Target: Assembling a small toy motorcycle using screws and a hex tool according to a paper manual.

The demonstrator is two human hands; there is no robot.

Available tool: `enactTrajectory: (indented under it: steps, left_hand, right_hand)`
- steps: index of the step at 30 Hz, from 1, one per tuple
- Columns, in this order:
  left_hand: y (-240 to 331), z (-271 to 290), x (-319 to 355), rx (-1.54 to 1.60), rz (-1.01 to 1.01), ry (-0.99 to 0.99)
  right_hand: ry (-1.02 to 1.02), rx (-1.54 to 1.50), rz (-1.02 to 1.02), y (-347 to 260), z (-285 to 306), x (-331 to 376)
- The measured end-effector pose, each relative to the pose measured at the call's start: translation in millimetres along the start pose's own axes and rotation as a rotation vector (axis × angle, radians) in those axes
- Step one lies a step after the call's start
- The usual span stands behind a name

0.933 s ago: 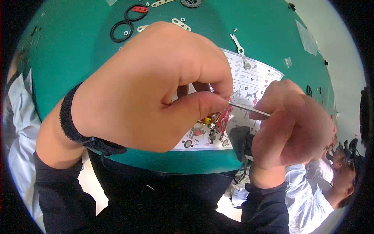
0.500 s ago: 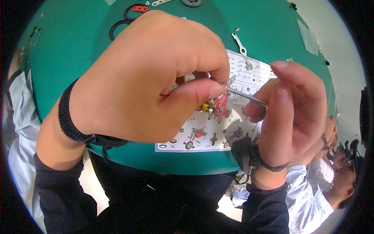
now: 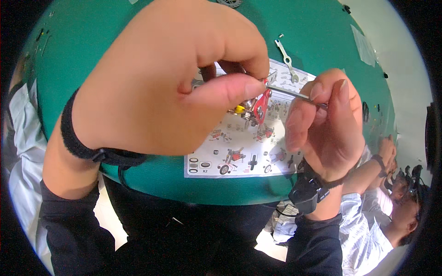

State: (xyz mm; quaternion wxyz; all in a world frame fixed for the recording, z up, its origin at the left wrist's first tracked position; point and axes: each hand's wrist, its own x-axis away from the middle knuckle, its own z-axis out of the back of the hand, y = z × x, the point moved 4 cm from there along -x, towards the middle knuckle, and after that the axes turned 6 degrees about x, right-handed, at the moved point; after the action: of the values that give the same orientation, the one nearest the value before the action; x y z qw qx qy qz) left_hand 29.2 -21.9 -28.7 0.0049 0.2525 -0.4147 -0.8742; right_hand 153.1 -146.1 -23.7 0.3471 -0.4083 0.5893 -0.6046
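My left hand (image 3: 184,83) is closed on a small toy motorbike model (image 3: 261,108) of red plates, silvery screws and a yellow piece. Its thumb and index finger pinch the model's upper part, and the hand hides much of the rest. From the right, my right hand (image 3: 327,126) grips a thin metal rod-shaped tool (image 3: 290,92) between thumb and fingers. The tool's tip meets the model beside my left thumb; its far end is partly hidden in my fingers. Both hands are above a printed instruction sheet (image 3: 209,166).
On the green table (image 3: 322,32), a small flat wrench (image 3: 287,60) lies partly over the sheet's far edge, with a small screw (image 3: 281,35) beyond it. A black toy wheel (image 3: 230,2) is at the far edge of view. Another person's arm (image 3: 363,177) rests at the right.
My right hand has shifted left and its fingers have closed further round the tool. My left hand and the model have risen slightly in view.
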Motion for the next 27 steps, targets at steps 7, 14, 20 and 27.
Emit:
enactTrajectory:
  steps: [7, 14, 20, 27]
  left_hand:
    - [18.4, -7.2, 2.4, 0.517, 0.088, -0.008]
    - [21.5, -0.2, -9.7, 0.719, 0.161, -0.180]
    - [2.4, -15.0, 8.7, 0.687, 0.130, 0.044]
    - [5.0, -14.9, 5.7, 0.693, 0.191, 0.053]
  right_hand:
    - [-0.378, -0.335, 0.168, 2.0, -1.8, 0.3]
    - [-0.264, 0.322, 0.662, -13.8, 19.0, 1.1]
    - [-0.128, 0.527, 0.651, -16.1, 19.1, 0.3]
    - [-0.053, 0.633, 0.665, -16.9, 24.5, 3.9]
